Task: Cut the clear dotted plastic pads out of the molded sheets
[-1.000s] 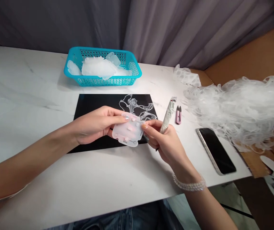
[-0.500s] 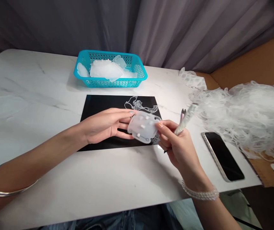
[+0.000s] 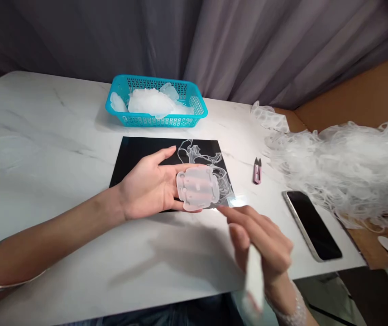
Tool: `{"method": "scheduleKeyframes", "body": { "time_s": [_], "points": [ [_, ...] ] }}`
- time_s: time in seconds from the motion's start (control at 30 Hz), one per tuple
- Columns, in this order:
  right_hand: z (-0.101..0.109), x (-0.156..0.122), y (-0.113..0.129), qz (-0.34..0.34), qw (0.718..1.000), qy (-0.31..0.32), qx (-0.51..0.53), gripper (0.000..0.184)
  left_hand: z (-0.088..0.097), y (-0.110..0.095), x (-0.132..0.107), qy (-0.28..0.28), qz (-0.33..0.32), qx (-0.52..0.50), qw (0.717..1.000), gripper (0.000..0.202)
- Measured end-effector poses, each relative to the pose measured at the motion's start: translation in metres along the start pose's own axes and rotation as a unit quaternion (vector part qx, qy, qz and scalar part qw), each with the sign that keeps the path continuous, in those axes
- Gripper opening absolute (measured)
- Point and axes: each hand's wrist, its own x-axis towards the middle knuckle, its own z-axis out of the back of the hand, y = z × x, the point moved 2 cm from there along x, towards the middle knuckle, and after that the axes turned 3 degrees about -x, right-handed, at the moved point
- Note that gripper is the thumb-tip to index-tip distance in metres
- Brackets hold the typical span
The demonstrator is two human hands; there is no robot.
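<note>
Supporting translucent plate point(image 3: 198, 186) on spread, unclenched left grip point(image 3: 149, 188), above black mat point(image 3: 141, 151). Clasping pale stick-like tool point(image 3: 255, 276), blurred, in curled right grip point(image 3: 265, 242) near plate.

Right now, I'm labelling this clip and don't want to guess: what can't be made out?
All in the head view:
- Wrapped tool: near end blurred; far end hidden by the right hand.
- Left hand: some fingers obscured by the translucent piece.
- Blue basket: its bottom, hidden by white pieces.
- Strand pile: cut off by the right edge.
</note>
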Motion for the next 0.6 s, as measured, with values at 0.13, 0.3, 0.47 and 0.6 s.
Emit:
{"method": "scheduleKeyframes", "body": {
  "time_s": [0.13,0.3,0.47,0.6],
  "points": [
    [0.014,-0.011,-0.024,-0.167,0.98,-0.081,0.071,0.028,-0.001,-0.003,-0.003,0.005,-0.006,-0.004,1.0,0.072],
    [0.02,-0.02,-0.041,-0.321,0.924,-0.148,0.143,0.037,-0.002,-0.003,-0.003,0.011,-0.014,-0.002,1.0,0.072],
    [0.019,-0.023,-0.042,-0.335,0.915,-0.133,0.182,0.035,-0.002,-0.002,-0.003,0.005,-0.019,0.007,1.0,0.07],
    [0.017,-0.028,-0.043,-0.35,0.915,-0.088,0.179,0.036,0.0,-0.004,-0.001,-0.007,-0.017,0.006,1.0,0.07]
  ]
}}
